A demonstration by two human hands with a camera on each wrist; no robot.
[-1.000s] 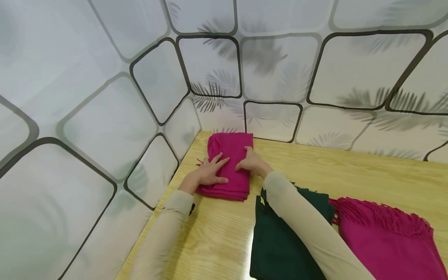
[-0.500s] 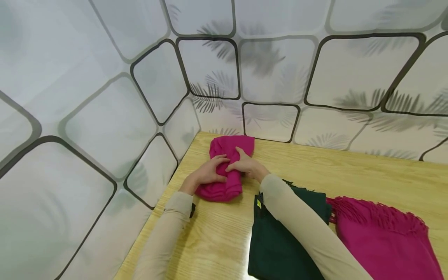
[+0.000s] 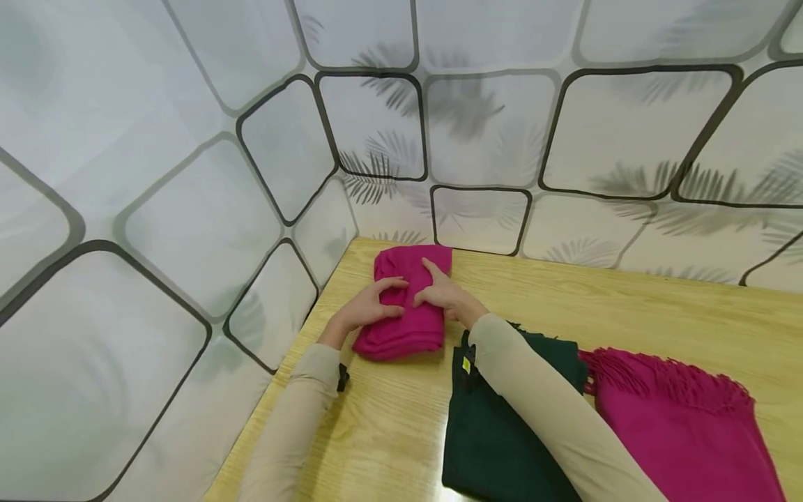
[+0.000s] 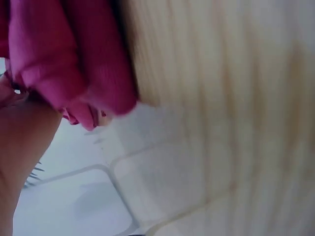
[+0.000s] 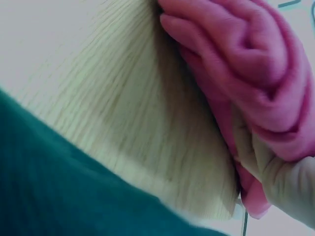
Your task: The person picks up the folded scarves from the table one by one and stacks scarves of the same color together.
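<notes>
A folded magenta scarf [image 3: 414,331] lies at the table's far left corner, its layers stacked in a thick bundle. My left hand [image 3: 366,305] grips its left side, with thumb and index finger on top and the other fingers hidden. On the opposite side, my right hand [image 3: 447,296] holds the scarf, thumb over the upper face. The right wrist view shows those fingers [image 5: 248,152] tucked beneath the bundle [image 5: 241,69]. In the left wrist view, rounded folds of the scarf [image 4: 74,64] hang close to the table surface.
A folded dark green cloth [image 3: 495,432] with a yellow tag lies under my right forearm. Right of it is another magenta scarf [image 3: 677,432] with a fringed edge. Patterned walls [image 3: 483,153] rise along the wooden table's [image 3: 376,418] back and left sides.
Both hands were spread flatter on the scarf; they then squeezed it inward from the sides, bunching it. Now it is broader again, held at both sides. The view has shifted slightly.
</notes>
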